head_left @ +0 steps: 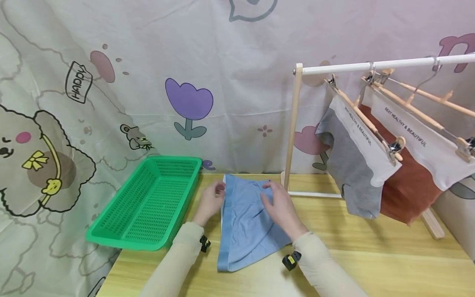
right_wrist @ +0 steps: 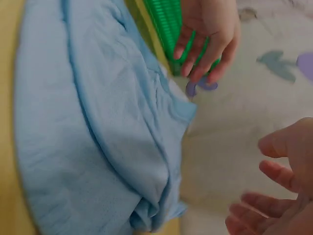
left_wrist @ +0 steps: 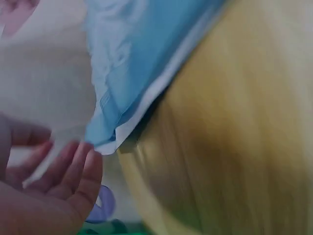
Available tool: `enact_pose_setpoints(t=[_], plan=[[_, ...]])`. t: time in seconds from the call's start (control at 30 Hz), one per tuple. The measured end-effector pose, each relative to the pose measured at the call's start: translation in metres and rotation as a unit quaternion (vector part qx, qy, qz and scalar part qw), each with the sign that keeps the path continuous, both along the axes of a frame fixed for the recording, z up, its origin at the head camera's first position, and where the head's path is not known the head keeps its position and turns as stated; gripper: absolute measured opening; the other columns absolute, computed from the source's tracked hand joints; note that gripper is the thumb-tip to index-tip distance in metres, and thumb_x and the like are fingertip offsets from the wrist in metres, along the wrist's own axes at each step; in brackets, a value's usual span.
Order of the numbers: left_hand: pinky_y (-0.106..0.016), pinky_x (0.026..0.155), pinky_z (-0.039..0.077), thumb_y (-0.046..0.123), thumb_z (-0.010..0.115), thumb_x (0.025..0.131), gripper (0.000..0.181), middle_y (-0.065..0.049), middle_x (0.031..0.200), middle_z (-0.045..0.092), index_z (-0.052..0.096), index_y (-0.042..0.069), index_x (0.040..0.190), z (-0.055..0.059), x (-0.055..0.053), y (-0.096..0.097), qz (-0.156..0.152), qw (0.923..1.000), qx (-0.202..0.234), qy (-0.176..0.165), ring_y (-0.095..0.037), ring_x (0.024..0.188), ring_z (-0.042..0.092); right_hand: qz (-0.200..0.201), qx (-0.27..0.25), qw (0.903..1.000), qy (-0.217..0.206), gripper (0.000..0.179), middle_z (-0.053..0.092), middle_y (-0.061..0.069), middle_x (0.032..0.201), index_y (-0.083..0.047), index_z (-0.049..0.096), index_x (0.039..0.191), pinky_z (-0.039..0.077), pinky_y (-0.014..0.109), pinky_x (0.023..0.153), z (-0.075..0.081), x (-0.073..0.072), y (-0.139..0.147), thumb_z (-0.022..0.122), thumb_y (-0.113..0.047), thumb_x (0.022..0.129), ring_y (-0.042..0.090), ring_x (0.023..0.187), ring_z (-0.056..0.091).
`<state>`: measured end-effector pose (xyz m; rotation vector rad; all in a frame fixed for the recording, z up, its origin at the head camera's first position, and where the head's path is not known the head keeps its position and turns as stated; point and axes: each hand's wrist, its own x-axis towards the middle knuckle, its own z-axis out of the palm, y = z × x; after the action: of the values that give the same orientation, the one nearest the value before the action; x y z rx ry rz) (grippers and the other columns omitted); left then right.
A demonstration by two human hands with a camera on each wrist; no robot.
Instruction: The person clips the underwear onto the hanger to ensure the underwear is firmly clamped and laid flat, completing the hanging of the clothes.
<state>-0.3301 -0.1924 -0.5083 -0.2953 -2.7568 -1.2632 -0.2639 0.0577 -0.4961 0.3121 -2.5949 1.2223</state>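
Note:
A pair of light blue underpants lies spread on the wooden table, its waistband running along the left side. Beside the waistband's far end is my left hand, fingers loosely bent and holding nothing. In the left wrist view that hand is close to the cloth's corner; whether a fingertip touches it I cannot tell. My right hand hovers at the cloth's far right part with fingers spread. The right wrist view shows this hand apart from the underpants, nothing in its grasp.
A green plastic basket stands at the left. On the right is a rack with a white rail, where grey underpants and rust-brown ones hang from clip hangers. A printed curtain backs the table.

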Motion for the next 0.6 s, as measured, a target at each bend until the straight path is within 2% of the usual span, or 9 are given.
enact_pose_setpoints(t=[0.03, 0.1, 0.17, 0.23, 0.3, 0.33, 0.5, 0.6], plan=[[-0.055, 0.101, 0.058, -0.004, 0.063, 0.099, 0.027, -0.026, 0.120, 0.073, 0.067, -0.005, 0.126, -0.001, 0.004, 0.000, -0.026, 0.9990, -0.033, 0.013, -0.042, 0.113, 0.071, 0.027, 0.028, 0.9992, 0.007, 0.018, 0.075, 0.015, 0.119, -0.005, 0.071, 0.117, 0.056, 0.052, 0.104, 0.000, 0.007, 0.000, 0.071, -0.013, 0.100, 0.034, 0.116, 0.070], [-0.055, 0.099, 0.059, -0.001, 0.067, 0.098, 0.026, -0.023, 0.119, 0.073, 0.071, -0.002, 0.124, -0.003, 0.010, 0.000, -0.073, 0.9911, -0.106, 0.034, -0.039, 0.111, 0.071, 0.099, 0.091, 0.9910, 0.001, 0.012, 0.076, 0.006, 0.108, -0.009, 0.074, 0.107, 0.060, 0.045, 0.096, 0.000, 0.024, 0.002, 0.076, -0.014, 0.096, 0.024, 0.104, 0.072], [-0.056, 0.099, 0.058, 0.002, 0.071, 0.098, 0.026, -0.023, 0.121, 0.071, 0.073, 0.000, 0.124, -0.006, 0.013, 0.001, -0.110, 0.9785, -0.164, 0.058, -0.040, 0.112, 0.070, 0.175, 0.153, 0.9724, -0.020, 0.015, 0.074, -0.001, 0.099, -0.014, 0.074, 0.102, 0.060, 0.038, 0.087, -0.003, 0.043, 0.009, 0.083, -0.016, 0.090, 0.014, 0.092, 0.069], [-0.057, 0.102, 0.057, 0.006, 0.073, 0.099, 0.027, -0.023, 0.127, 0.069, 0.074, 0.004, 0.126, -0.010, 0.015, -0.001, -0.130, 0.9667, -0.211, 0.066, -0.042, 0.115, 0.067, 0.221, 0.204, 0.9531, -0.031, 0.023, 0.071, -0.004, 0.097, -0.017, 0.074, 0.100, 0.058, 0.033, 0.080, -0.010, 0.058, 0.015, 0.090, -0.019, 0.084, 0.009, 0.087, 0.064], [-0.058, 0.103, 0.056, 0.008, 0.074, 0.100, 0.028, -0.024, 0.130, 0.067, 0.075, 0.006, 0.127, -0.015, 0.015, -0.005, -0.134, 0.9583, -0.244, 0.066, -0.044, 0.117, 0.066, 0.233, 0.235, 0.9434, -0.027, 0.029, 0.066, -0.006, 0.097, -0.019, 0.073, 0.098, 0.055, 0.030, 0.077, -0.017, 0.069, 0.021, 0.094, -0.021, 0.079, 0.006, 0.085, 0.060], [-0.058, 0.102, 0.056, 0.009, 0.075, 0.099, 0.027, -0.024, 0.131, 0.067, 0.076, 0.007, 0.126, -0.017, 0.015, -0.007, -0.132, 0.9557, -0.255, 0.065, -0.045, 0.118, 0.066, 0.230, 0.242, 0.9424, -0.020, 0.029, 0.064, -0.007, 0.095, -0.019, 0.073, 0.095, 0.054, 0.029, 0.075, -0.021, 0.073, 0.023, 0.095, -0.020, 0.077, 0.005, 0.083, 0.058], [-0.057, 0.096, 0.059, 0.011, 0.077, 0.097, 0.028, -0.025, 0.128, 0.068, 0.077, 0.007, 0.125, -0.022, 0.019, -0.017, -0.098, 0.9518, -0.285, 0.058, -0.045, 0.113, 0.067, 0.208, 0.243, 0.9473, 0.019, 0.024, 0.058, -0.011, 0.083, -0.022, 0.070, 0.078, 0.051, 0.024, 0.065, -0.032, 0.089, 0.031, 0.090, -0.009, 0.080, 0.001, 0.073, 0.053], [-0.059, 0.096, 0.058, 0.015, 0.077, 0.098, 0.032, -0.027, 0.132, 0.067, 0.076, 0.010, 0.129, -0.017, 0.026, -0.020, -0.089, 0.9448, -0.310, 0.054, -0.045, 0.115, 0.067, 0.208, 0.258, 0.9429, 0.032, 0.026, 0.055, -0.013, 0.078, -0.023, 0.068, 0.073, 0.046, 0.023, 0.060, -0.033, 0.098, 0.033, 0.087, -0.008, 0.079, 0.000, 0.068, 0.049]])
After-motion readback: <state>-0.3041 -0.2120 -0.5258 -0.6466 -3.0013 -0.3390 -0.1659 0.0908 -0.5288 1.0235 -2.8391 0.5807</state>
